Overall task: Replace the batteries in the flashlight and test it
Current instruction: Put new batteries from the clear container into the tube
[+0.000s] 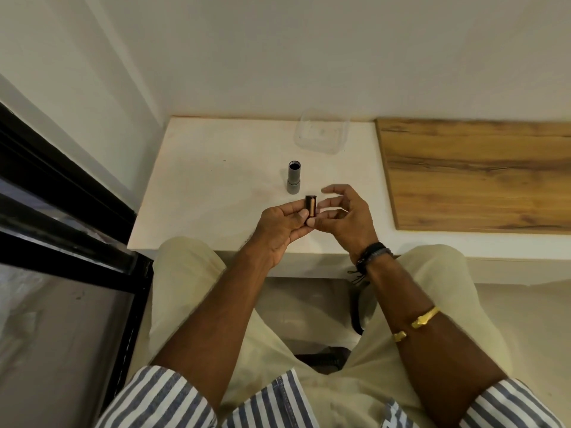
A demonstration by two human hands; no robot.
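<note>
While both forearms reached forward over the lap, the two hands met above the near edge of the white table (pixel 200 180). The left hand (pixel 282 225) pinched a copper-and-black battery (pixel 310 206) upright between thumb and fingers. The right hand (pixel 347 216) sat just beside it, fingers loosely curled with their tips at the battery's side; whether they gripped it could not be told. Just beyond the battery, the grey flashlight body (pixel 293 179) stood upright on the table, open end up, untouched. A clear container (pixel 321 132) sat farther back.
</note>
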